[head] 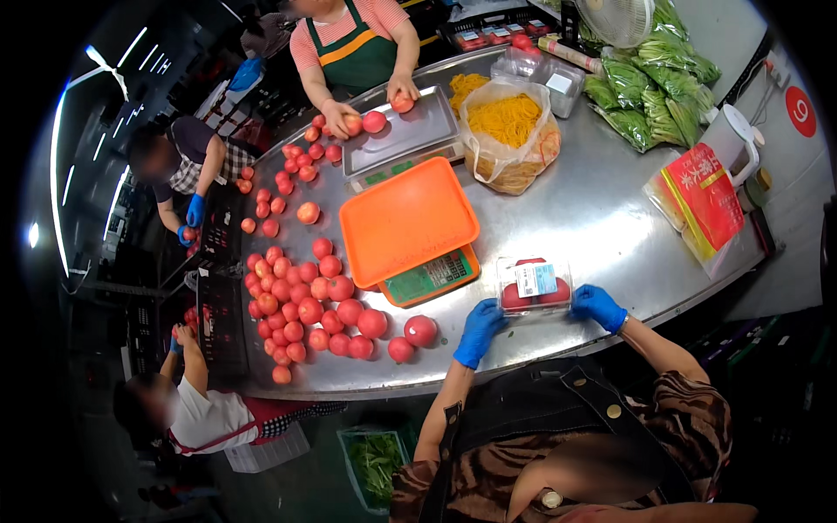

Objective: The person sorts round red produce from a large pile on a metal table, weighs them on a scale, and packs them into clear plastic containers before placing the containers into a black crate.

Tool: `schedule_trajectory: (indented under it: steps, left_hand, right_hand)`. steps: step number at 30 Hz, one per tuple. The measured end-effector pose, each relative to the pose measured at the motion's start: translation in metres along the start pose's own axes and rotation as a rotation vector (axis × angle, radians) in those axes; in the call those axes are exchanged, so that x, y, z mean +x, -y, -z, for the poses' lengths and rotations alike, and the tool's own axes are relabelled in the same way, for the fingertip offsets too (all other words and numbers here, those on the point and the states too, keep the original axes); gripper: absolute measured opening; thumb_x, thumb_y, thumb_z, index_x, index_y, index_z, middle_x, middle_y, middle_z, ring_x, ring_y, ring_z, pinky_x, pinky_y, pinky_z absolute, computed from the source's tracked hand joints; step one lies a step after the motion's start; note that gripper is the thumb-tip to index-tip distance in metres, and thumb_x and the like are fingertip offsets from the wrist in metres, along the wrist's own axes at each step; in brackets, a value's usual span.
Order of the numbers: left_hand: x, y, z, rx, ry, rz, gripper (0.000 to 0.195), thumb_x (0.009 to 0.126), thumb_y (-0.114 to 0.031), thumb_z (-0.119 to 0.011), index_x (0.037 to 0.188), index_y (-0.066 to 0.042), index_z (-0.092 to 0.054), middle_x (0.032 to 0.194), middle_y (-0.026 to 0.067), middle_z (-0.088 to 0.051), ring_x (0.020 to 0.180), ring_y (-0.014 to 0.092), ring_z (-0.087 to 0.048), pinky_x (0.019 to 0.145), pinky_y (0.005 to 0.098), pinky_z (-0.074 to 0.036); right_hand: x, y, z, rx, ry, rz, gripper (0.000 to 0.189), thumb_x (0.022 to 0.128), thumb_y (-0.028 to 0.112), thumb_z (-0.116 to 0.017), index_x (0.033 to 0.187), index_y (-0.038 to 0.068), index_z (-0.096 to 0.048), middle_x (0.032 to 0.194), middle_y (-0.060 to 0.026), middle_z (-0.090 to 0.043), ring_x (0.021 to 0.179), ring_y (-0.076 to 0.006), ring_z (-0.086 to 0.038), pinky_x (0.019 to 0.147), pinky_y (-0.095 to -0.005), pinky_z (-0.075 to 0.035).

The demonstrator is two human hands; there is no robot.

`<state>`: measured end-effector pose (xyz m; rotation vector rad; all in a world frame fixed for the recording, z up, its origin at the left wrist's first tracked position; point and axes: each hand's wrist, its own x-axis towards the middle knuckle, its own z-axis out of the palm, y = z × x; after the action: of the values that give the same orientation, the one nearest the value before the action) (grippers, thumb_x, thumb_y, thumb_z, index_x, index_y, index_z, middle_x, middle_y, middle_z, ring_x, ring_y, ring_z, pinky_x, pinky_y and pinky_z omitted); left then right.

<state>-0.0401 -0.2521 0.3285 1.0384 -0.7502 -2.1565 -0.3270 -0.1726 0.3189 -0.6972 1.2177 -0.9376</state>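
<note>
A clear plastic clamshell box (511, 267) of red tomatoes (556, 293) sits on the steel table (588, 216) in front of me. Its lid is down and bears a printed label (536, 280). My left hand (481, 332), in a blue glove, grips the box at its near left corner. At the right end, my right hand (599, 308), gloved too, holds the other side; its fingertips are partly hidden. Just left of the box stands an orange scale (425, 278) with an orange tray (410, 219) tilted over it. Loose tomatoes (307, 310) spread to the left.
Across the table, a co-worker's hands (402, 88) handle tomatoes at a metal-topped scale (418, 124). A bag of yellow rubber bands (510, 140), bagged greens (654, 98), a white jug (729, 140) and a red packet (703, 196) stand farther off. Two people work at black crates (219, 320).
</note>
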Motion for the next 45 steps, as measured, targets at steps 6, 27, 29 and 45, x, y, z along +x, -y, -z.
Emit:
schedule_trajectory:
  steps: [6,27,29,45]
  left_hand:
    - [0.021,-0.043,0.028,0.191,0.046,0.059,0.032,0.083,-0.01,-0.056,0.114,-0.003,-0.05,0.094,0.0031,-0.057,0.086,0.011,-0.057,0.077,0.0242,-0.047]
    - [0.064,-0.021,-0.069,0.319,-0.074,-0.16,0.08,0.081,-0.017,-0.061,0.14,-0.01,-0.008,0.137,0.0142,-0.028,0.123,0.025,-0.033,0.1,0.0354,-0.031]
    - [0.075,-0.019,-0.058,0.484,-0.197,-0.402,0.079,0.081,-0.015,-0.061,0.14,-0.01,-0.009,0.135,0.0141,-0.03,0.121,0.025,-0.035,0.099,0.0352,-0.033]
    - [0.053,-0.079,-0.044,0.955,0.045,-0.075,0.036,0.083,-0.038,-0.053,0.091,-0.005,-0.064,0.046,0.0024,-0.051,0.04,0.017,-0.047,0.061,0.0328,-0.047]
  right_hand:
    - [0.073,0.101,0.035,-1.029,0.401,0.113,0.023,0.082,0.025,-0.056,0.085,0.004,-0.065,0.076,-0.0074,-0.065,0.063,-0.0157,-0.061,0.06,-0.0267,-0.05]
    - [0.268,0.26,0.019,-0.222,-0.335,0.444,0.019,0.079,0.024,-0.061,0.083,0.006,-0.067,0.069,-0.0005,-0.061,0.055,-0.0064,-0.052,0.049,-0.0187,-0.039]
    - [0.251,0.264,0.004,-0.175,-0.165,0.412,0.02,0.081,0.026,-0.059,0.085,0.006,-0.065,0.07,-0.0004,-0.059,0.053,-0.0058,-0.05,0.048,-0.0176,-0.037]
    - [0.085,0.157,0.017,-1.331,0.256,0.664,0.029,0.086,0.032,-0.048,0.081,0.011,-0.068,0.062,-0.0103,-0.061,0.051,-0.0237,-0.056,0.047,-0.0323,-0.042]
